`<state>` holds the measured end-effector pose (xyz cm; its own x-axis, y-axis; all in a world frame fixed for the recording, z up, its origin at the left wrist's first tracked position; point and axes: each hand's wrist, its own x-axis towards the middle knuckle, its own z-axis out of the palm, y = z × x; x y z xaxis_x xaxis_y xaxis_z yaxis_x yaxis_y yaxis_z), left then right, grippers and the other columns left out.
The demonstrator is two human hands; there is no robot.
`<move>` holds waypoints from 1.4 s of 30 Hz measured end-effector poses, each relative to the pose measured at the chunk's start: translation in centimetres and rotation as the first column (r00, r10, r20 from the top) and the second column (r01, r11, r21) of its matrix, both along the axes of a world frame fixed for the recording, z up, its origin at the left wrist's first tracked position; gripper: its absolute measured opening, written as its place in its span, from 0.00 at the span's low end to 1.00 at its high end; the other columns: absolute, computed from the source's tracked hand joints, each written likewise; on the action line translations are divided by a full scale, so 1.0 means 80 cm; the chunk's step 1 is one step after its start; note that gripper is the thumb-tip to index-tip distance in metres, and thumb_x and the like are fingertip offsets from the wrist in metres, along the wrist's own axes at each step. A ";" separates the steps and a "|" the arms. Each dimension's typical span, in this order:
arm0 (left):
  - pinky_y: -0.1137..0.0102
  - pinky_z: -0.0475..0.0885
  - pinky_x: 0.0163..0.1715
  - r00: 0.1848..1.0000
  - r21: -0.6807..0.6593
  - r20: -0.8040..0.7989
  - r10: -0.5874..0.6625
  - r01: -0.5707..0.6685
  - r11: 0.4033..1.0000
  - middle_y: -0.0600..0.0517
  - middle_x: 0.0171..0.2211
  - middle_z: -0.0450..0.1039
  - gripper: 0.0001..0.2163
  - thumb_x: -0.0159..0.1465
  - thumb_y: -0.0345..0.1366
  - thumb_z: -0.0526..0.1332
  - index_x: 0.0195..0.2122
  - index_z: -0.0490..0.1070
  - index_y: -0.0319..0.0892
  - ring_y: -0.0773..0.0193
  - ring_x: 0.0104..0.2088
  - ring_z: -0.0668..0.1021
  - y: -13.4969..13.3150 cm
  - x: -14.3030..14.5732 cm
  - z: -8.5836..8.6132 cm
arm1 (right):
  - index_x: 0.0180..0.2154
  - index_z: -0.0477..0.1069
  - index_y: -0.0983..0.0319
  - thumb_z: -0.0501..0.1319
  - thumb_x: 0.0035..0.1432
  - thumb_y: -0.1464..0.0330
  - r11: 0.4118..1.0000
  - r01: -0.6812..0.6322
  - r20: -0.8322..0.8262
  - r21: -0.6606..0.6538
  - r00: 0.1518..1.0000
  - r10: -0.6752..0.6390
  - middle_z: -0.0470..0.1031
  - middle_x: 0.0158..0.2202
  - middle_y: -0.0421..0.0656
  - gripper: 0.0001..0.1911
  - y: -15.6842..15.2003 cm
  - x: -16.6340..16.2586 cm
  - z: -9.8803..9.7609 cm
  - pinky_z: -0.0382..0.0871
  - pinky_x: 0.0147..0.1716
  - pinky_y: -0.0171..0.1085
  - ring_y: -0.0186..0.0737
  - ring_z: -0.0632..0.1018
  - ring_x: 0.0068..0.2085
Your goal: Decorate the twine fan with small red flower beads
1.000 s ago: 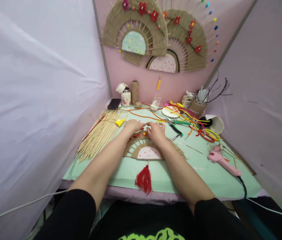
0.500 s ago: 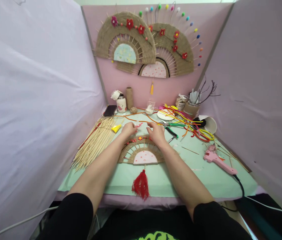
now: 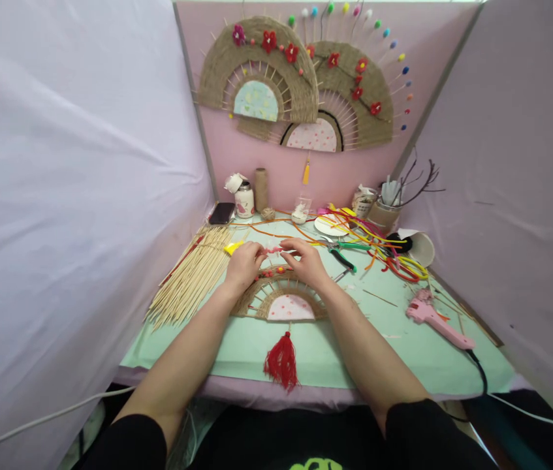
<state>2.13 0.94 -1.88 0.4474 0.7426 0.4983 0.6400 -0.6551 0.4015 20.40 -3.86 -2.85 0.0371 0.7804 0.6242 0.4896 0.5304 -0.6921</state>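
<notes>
A short, wavy pink pipe cleaner [image 3: 272, 250] spans the gap between my two hands above the top edge of a small fan. Its left end is pinched in the fingers of my left hand [image 3: 247, 262]. At the right end, the thumb and fingertips of my right hand [image 3: 303, 262] close on it. Below them lies the small twine-and-stick fan [image 3: 276, 287], with red flowers along its arc and a pink dotted half-circle [image 3: 290, 308] at its base. A red tassel [image 3: 281, 362] hangs from the fan toward the table's front edge. My hands hide parts of the fan's arc.
Wooden sticks [image 3: 190, 277] lie on the left near a yellow piece [image 3: 234, 248]. Pliers [image 3: 339, 251] and colourful pipe cleaners [image 3: 379, 232] lie on the right. A pink glue gun [image 3: 437, 320] trails its cord off the front right. Large fans [image 3: 259, 65] hang behind.
My right fingers have come in to the pink pipe cleaner's right end; before, they were apart from it. The whole view has shifted slightly, so the scene sits further right.
</notes>
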 end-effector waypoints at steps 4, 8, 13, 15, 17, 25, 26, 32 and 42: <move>0.65 0.67 0.38 0.999 0.046 -0.015 -0.043 0.044 0.998 0.49 0.32 0.73 0.04 0.63 0.34 0.59 0.31 0.70 0.42 0.59 0.36 0.73 -0.002 0.000 -0.001 | 0.39 0.76 0.58 0.59 0.58 0.68 1.000 -0.001 0.031 -0.026 1.000 0.002 0.78 0.40 0.45 0.08 0.000 -0.001 -0.001 0.75 0.38 0.40 0.40 0.79 0.39; 0.65 0.67 0.40 0.998 0.073 -0.023 -0.060 0.062 0.995 0.48 0.33 0.73 0.04 0.64 0.33 0.59 0.32 0.70 0.41 0.59 0.37 0.73 -0.002 -0.003 -0.003 | 0.37 0.76 0.58 0.59 0.59 0.67 0.999 0.022 0.059 -0.038 0.998 -0.019 0.79 0.38 0.45 0.08 -0.001 0.000 -0.002 0.74 0.38 0.40 0.41 0.78 0.39; 0.65 0.67 0.40 0.998 0.075 -0.005 -0.067 0.067 0.995 0.48 0.33 0.73 0.05 0.64 0.33 0.58 0.32 0.71 0.41 0.59 0.37 0.73 0.000 -0.006 -0.005 | 0.37 0.76 0.60 0.57 0.58 0.70 0.999 0.022 0.080 -0.046 0.997 -0.018 0.79 0.37 0.45 0.09 -0.001 -0.002 -0.003 0.73 0.38 0.39 0.40 0.78 0.38; 0.65 0.68 0.40 0.997 0.074 0.004 -0.079 0.078 0.994 0.48 0.33 0.73 0.05 0.64 0.33 0.58 0.32 0.71 0.41 0.59 0.37 0.73 0.001 -0.005 -0.007 | 0.37 0.76 0.60 0.56 0.57 0.72 0.999 0.027 0.102 -0.028 0.994 -0.024 0.78 0.37 0.45 0.10 -0.001 -0.002 -0.003 0.72 0.36 0.38 0.39 0.77 0.37; 0.65 0.68 0.40 0.995 0.069 0.011 -0.097 0.096 0.993 0.49 0.33 0.73 0.05 0.64 0.33 0.58 0.32 0.71 0.41 0.59 0.37 0.73 0.002 -0.004 -0.010 | 0.37 0.75 0.60 0.56 0.56 0.73 0.999 0.038 0.130 -0.002 0.991 -0.037 0.77 0.36 0.45 0.10 -0.002 -0.002 -0.002 0.71 0.35 0.37 0.38 0.76 0.35; 0.64 0.68 0.43 0.978 0.062 0.110 -0.180 0.174 0.983 0.49 0.34 0.74 0.05 0.64 0.33 0.59 0.33 0.73 0.41 0.60 0.39 0.74 0.003 -0.003 -0.012 | 0.32 0.74 0.60 0.56 0.52 0.77 0.999 0.051 0.208 -0.007 0.977 -0.048 0.73 0.30 0.41 0.10 -0.006 -0.001 0.002 0.68 0.33 0.36 0.36 0.73 0.30; 0.65 0.69 0.42 0.975 0.058 0.131 -0.178 0.172 0.983 0.49 0.33 0.74 0.04 0.64 0.33 0.59 0.32 0.72 0.41 0.60 0.38 0.74 0.003 -0.003 -0.012 | 0.32 0.74 0.60 0.56 0.52 0.77 0.999 0.041 0.207 -0.010 0.978 -0.038 0.73 0.30 0.41 0.11 -0.006 -0.001 0.003 0.68 0.33 0.36 0.36 0.72 0.30; 0.67 0.69 0.39 0.946 -0.001 0.263 -0.192 0.199 0.980 0.51 0.31 0.73 0.03 0.62 0.29 0.61 0.30 0.72 0.41 0.63 0.36 0.74 0.003 -0.001 -0.011 | 0.32 0.73 0.60 0.59 0.54 0.74 0.999 0.026 0.171 -0.029 0.985 -0.020 0.73 0.30 0.41 0.06 -0.006 -0.002 0.004 0.67 0.32 0.35 0.36 0.72 0.31; 0.68 0.69 0.39 0.941 -0.056 0.288 -0.179 0.203 0.978 0.52 0.31 0.74 0.03 0.61 0.31 0.60 0.31 0.72 0.42 0.64 0.36 0.74 0.003 0.000 -0.015 | 0.28 0.66 0.59 0.57 0.52 0.73 0.987 0.161 0.340 0.014 0.927 -0.156 0.70 0.27 0.41 0.04 -0.005 -0.008 -0.003 0.63 0.32 0.36 0.38 0.70 0.31</move>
<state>2.10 1.16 -3.04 0.4365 0.7013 0.5635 0.3600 -0.7102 0.6050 19.77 -4.26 -3.10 -0.0503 0.7904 0.6105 0.7731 0.4178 -0.4773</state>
